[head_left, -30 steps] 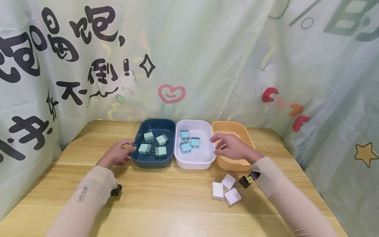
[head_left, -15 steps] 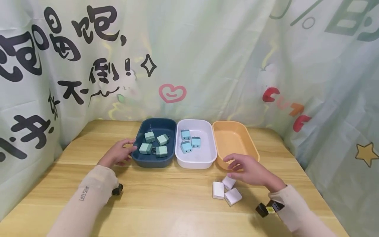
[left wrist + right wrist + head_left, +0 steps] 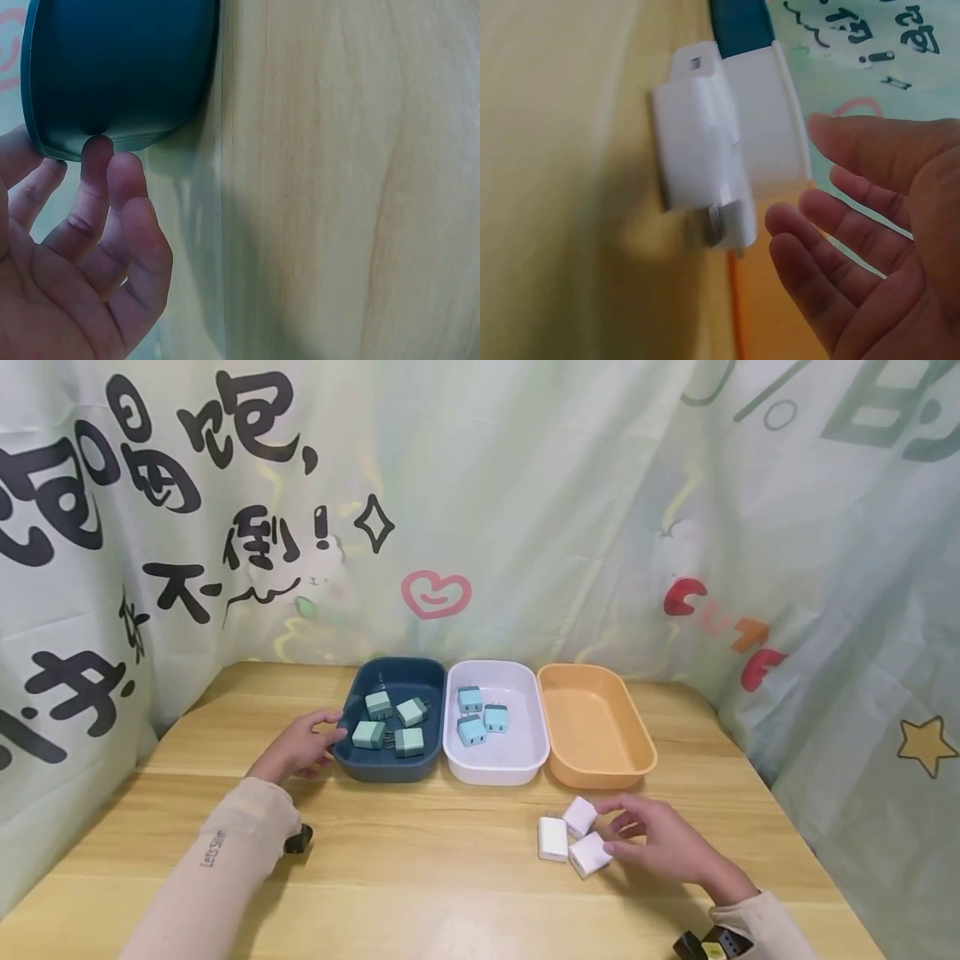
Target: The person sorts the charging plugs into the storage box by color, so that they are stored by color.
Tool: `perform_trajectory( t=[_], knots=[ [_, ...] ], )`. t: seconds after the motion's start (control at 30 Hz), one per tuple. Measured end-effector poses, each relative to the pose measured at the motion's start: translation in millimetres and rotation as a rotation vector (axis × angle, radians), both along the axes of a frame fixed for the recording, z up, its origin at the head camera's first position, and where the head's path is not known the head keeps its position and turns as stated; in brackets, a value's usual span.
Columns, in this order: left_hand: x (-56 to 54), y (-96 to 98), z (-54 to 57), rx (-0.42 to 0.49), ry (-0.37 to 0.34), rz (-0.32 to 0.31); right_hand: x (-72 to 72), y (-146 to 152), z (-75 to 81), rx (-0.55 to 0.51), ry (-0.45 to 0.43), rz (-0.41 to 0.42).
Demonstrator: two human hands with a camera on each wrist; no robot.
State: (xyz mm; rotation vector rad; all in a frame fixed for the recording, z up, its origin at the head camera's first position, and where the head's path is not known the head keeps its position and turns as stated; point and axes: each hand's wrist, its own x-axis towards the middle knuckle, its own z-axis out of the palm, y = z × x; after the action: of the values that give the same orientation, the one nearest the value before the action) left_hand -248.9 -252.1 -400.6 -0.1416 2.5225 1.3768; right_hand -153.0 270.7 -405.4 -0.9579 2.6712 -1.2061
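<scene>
Several pale green chargers (image 3: 409, 742) lie inside the dark blue bin (image 3: 386, 772). My left hand (image 3: 296, 748) touches that bin's left side with loosely bent fingertips; the left wrist view shows the fingertips (image 3: 96, 154) against its outer wall. On the table, three white chargers (image 3: 552, 839) sit close together in front of the orange bin (image 3: 600, 777). My right hand (image 3: 663, 842) hovers just right of them, thumb and fingers spread apart. In the right wrist view, a gap separates the fingers from the blurred white chargers (image 3: 694, 146).
Between the dark blue and orange bins stands a white bin (image 3: 497, 774) with three light blue chargers (image 3: 496, 718) in it. All three bins form a row near the back of the wooden table (image 3: 420, 877). A printed curtain (image 3: 525, 527) hangs behind.
My right hand has come from over the white and orange bins toward me, down beside the white chargers. My left hand has stayed at the dark blue bin.
</scene>
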Motion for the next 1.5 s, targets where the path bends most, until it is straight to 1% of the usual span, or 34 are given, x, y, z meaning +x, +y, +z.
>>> perform_trajectory(
  t=[0.07, 0.2, 0.33, 0.43, 0.53, 0.67, 0.73, 0.8, 0.97, 1.1, 1.23, 1.5],
  knots=[
    [1.0, -0.3, 0.1, 0.008, 0.001, -0.004, 2.3, 4.6, -4.7, 0.007, -0.037, -0.009],
    [1.5, -0.7, 1.0, 0.016, 0.001, -0.006, 5.5, 10.5, -13.4, 0.000, -0.080, 0.010],
    [1.1, -0.2, 2.5, 0.015, -0.001, -0.008, 7.7, 13.3, -19.9, -0.020, -0.068, 0.032],
    [0.7, -0.2, 2.0, 0.032, -0.002, -0.011, 7.6, 14.0, -23.5, -0.022, -0.054, 0.039],
    [0.3, -0.6, -0.2, 0.079, -0.002, -0.002, 6.3, 13.9, -27.0, 0.001, -0.052, 0.047],
    [-0.6, -0.5, -3.3, 0.162, -0.012, 0.031, 5.2, 12.5, -28.9, 0.039, -0.114, 0.056],
    [-1.0, 0.1, -4.1, 0.188, -0.016, 0.047, 5.0, 11.3, -28.1, 0.055, -0.152, 0.053],
    [-1.2, 0.8, -4.2, 0.200, -0.019, 0.059, 4.3, 10.1, -26.6, 0.075, -0.167, 0.047],
    [-1.1, 2.1, -3.7, 0.198, -0.022, 0.075, 1.5, 8.0, -24.4, 0.114, -0.146, 0.051],
    [-0.1, 2.9, -3.9, 0.197, -0.026, 0.078, -1.9, 6.2, -26.1, 0.143, -0.104, 0.055],
    [0.5, 3.7, -3.7, 0.211, -0.031, 0.075, -4.8, 4.7, -28.9, 0.148, -0.073, 0.061],
    [0.4, 4.1, -2.8, 0.218, -0.036, 0.082, -7.0, 4.6, -25.3, 0.153, -0.081, 0.084]
  ],
)
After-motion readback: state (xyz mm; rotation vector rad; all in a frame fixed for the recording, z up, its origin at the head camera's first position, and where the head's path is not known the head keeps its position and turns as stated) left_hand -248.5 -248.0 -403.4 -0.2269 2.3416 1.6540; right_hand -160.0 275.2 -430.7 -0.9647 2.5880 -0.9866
